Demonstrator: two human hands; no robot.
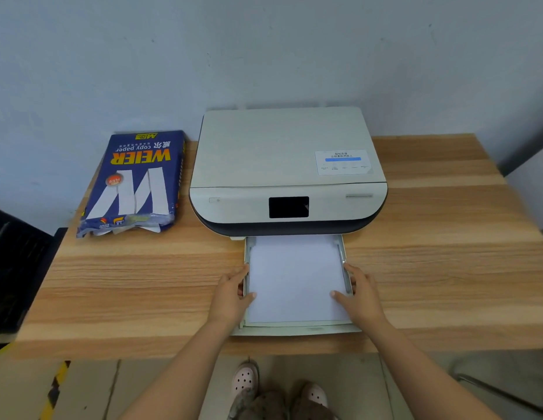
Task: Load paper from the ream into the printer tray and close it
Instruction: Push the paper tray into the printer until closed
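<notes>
A cream and dark printer (288, 165) stands at the back of the wooden table. Its paper tray (297, 328) is pulled out toward me, with a stack of white paper (294, 277) lying flat inside. My left hand (232, 294) grips the tray's left side, thumb resting on the paper. On the right side my right hand (359, 294) holds the tray the same way. A blue ream of copy paper (134, 180) lies left of the printer, its near end torn open.
The wooden table (143, 283) backs onto a grey wall. A dark object (12, 268) sits off the table's left edge. My feet in pink clogs (246, 380) stand on the floor below the front edge.
</notes>
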